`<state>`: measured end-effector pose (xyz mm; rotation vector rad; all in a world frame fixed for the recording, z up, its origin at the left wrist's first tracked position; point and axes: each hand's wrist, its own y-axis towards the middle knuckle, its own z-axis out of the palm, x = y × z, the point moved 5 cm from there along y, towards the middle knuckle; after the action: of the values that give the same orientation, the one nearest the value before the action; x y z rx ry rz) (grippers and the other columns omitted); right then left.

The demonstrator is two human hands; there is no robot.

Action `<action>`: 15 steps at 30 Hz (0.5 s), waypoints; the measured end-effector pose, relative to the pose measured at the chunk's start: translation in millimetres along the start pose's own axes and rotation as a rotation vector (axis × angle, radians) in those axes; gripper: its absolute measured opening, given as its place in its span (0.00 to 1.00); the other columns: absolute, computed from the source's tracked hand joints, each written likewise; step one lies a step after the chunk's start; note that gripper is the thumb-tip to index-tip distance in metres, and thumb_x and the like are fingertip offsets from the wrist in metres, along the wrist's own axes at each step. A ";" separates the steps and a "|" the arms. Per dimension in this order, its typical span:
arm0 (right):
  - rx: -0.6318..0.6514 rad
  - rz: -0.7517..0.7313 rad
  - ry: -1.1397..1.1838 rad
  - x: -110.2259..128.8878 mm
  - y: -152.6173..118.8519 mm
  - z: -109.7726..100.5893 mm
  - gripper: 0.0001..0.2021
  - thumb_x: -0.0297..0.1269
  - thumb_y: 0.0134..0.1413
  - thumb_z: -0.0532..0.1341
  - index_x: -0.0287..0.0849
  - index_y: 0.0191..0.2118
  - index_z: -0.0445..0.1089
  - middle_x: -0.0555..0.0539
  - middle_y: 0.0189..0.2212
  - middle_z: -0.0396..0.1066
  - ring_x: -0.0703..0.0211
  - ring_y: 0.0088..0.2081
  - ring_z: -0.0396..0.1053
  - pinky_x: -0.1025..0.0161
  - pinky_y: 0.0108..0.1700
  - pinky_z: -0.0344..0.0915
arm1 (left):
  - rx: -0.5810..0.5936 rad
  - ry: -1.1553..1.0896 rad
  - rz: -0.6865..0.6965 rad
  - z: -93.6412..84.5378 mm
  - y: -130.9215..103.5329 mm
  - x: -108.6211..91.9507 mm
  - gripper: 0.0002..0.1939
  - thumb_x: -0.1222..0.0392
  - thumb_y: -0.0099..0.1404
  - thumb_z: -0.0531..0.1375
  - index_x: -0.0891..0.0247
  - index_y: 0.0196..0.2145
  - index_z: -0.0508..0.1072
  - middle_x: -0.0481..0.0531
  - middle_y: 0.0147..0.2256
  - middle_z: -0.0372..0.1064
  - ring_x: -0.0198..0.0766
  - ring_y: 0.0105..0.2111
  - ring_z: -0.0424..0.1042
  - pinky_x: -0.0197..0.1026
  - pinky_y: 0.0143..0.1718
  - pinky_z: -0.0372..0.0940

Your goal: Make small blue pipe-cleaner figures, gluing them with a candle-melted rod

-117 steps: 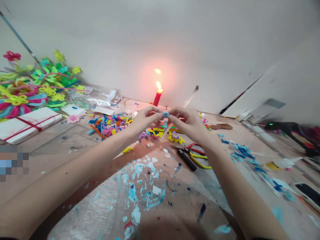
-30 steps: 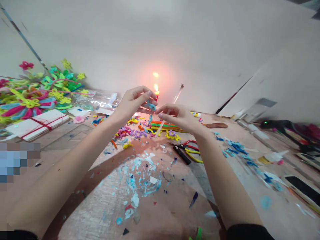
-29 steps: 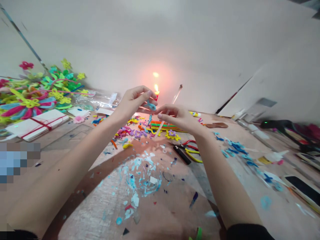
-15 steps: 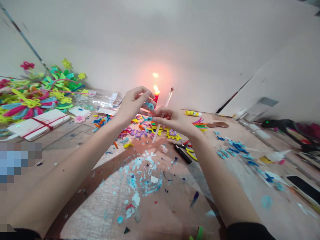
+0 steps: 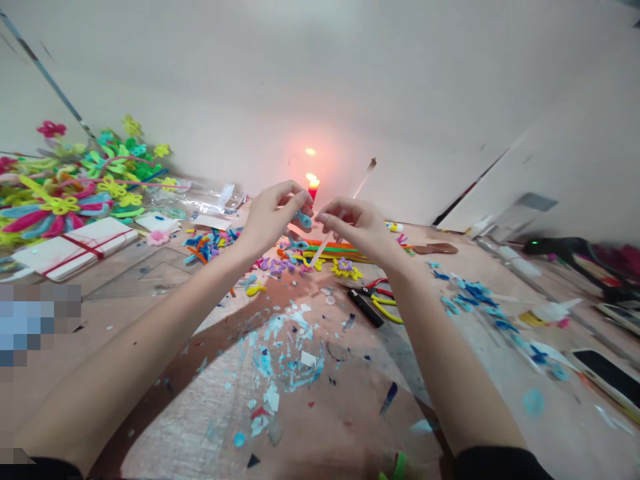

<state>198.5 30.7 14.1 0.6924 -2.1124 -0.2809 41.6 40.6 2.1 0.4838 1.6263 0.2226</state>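
In the head view, my left hand (image 5: 273, 212) is closed, pinching a small light-blue fuzzy piece (image 5: 303, 219) between thumb and fingers. A second light-blue piece shows just below those fingers; whether the hand also holds it I cannot tell. My right hand (image 5: 363, 227) has its fingers closed around a clear glue stick (image 5: 364, 179). The stick slants, its browned tip up and to the right, its lower end near the tabletop. Behind the hands a red candle (image 5: 313, 191) burns, close to my left fingertips.
Colourful pipe-cleaner pieces (image 5: 213, 243) lie behind the hands. Pliers (image 5: 383, 287) and a black lighter-like object (image 5: 365, 309) are near my right forearm. Pipe-cleaner flowers (image 5: 63, 200) and a white box (image 5: 75, 248) stand left. Blue pieces (image 5: 475, 293) and a phone (image 5: 607, 377) lie right.
My right hand has risen slightly, and the glue stick's tip has swung right, away from the candle flame. My left hand has shifted slightly right and down, still pinching the blue piece.
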 end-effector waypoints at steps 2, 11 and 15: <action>-0.032 0.006 -0.012 0.6 0.7 -0.2 0.14 0.47 0.59 0.61 0.41 0.35 0.74 0.49 0.26 0.72 0.66 0.26 0.64 0.63 0.30 0.61 | 0.022 0.004 0.005 2.9 -1.1 -1.0 0.09 0.56 0.67 0.57 0.63 0.33 0.70 0.54 0.33 0.74 0.33 0.26 0.75 0.31 0.21 0.70; -0.015 0.018 0.000 0.1 2.0 5.1 0.15 0.48 0.58 0.62 0.40 0.32 0.74 0.49 0.24 0.71 0.66 0.27 0.63 0.63 0.29 0.58 | 0.039 0.066 0.063 5.8 -2.7 -5.2 0.09 0.56 0.66 0.58 0.64 0.33 0.73 0.54 0.31 0.72 0.35 0.29 0.75 0.32 0.24 0.72; -0.002 0.021 0.035 1.5 1.2 6.4 0.15 0.47 0.58 0.61 0.40 0.32 0.75 0.49 0.25 0.70 0.66 0.27 0.63 0.63 0.29 0.57 | 0.032 0.068 0.063 5.3 -3.0 -5.1 0.09 0.56 0.65 0.58 0.64 0.33 0.73 0.52 0.30 0.70 0.35 0.29 0.75 0.32 0.24 0.72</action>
<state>192.2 30.5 11.8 0.6687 -2.0842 -0.2579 46.6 35.0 4.8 0.5570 1.6843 0.2629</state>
